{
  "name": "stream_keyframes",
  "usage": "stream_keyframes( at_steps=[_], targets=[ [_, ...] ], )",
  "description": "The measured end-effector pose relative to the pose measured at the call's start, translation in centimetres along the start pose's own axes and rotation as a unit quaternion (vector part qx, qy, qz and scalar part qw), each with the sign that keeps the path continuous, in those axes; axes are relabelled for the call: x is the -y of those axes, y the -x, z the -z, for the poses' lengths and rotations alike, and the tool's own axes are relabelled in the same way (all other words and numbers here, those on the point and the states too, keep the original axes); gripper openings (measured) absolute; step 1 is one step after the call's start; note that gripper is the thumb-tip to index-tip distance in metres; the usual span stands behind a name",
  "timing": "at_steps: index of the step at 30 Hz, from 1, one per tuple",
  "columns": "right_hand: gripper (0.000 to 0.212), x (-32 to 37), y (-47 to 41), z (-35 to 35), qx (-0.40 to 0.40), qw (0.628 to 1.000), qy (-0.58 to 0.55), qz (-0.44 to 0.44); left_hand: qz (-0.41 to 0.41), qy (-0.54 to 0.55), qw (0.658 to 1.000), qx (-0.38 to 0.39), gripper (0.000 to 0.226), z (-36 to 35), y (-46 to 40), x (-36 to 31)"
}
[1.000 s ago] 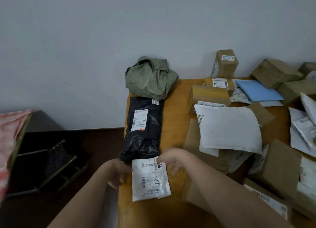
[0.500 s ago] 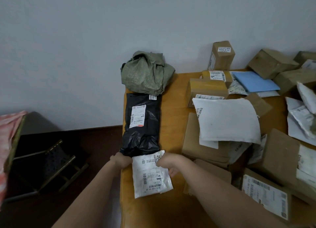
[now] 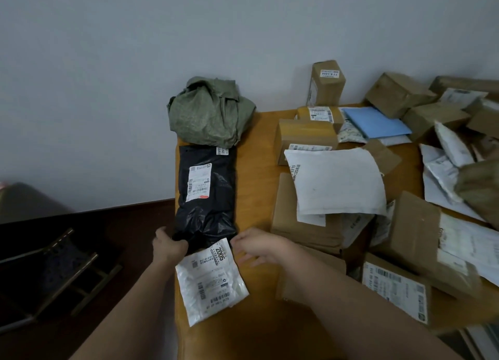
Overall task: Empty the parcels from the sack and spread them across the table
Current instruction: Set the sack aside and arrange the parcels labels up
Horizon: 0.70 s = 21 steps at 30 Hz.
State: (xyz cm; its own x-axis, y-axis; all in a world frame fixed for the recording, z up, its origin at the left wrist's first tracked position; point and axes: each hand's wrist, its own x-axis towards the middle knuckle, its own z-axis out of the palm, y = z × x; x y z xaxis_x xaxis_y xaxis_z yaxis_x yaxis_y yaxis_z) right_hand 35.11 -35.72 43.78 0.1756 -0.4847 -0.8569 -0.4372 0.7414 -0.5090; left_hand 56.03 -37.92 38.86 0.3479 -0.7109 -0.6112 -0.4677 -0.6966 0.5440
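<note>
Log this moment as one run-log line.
sack: emptied, crumpled at table corner | white parcel: flat near edge | left hand: gripping black parcel | right hand: open beside white parcel

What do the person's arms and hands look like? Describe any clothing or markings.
Both forearms are bare as far as the view shows: no sleeves, gloves, watch or rings visible. The left hand and right hand show no markings. The dim light hides finer detail.

Both forearms bare, no sleeves in frame. Left hand and right hand: no gloves, rings, watch visible.
</note>
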Motion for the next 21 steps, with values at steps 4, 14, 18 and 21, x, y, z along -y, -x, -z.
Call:
stream_keyframes(
  at_steps=[4,14,18,21],
  targets=[
    [0.025,1.2,1.6,2.8,-0.075,0.992,-0.068,0.077,0.033,-0.018,0.999,-0.011,0.06,-0.3,0.1,-1.2],
    [0.04,-2.2,5.5,17.3,-0.506,0.838,-0.175,0.11,-0.047,-0.049,0.997,-0.048,0.05,-4.3,3.6,-9.3],
    [0.062,-6.4,6.9,23.4,-0.489,0.853,-0.177,-0.041,-0.121,0.005,0.993,0.016,0.037,-8.9,6.9,-13.0],
    [0.066,-9.3,6.8,26.3,-0.461,0.867,-0.181,-0.059,-0.128,0.038,0.988,0.082,0.035,-13.0,8.7,-15.4]
  ],
)
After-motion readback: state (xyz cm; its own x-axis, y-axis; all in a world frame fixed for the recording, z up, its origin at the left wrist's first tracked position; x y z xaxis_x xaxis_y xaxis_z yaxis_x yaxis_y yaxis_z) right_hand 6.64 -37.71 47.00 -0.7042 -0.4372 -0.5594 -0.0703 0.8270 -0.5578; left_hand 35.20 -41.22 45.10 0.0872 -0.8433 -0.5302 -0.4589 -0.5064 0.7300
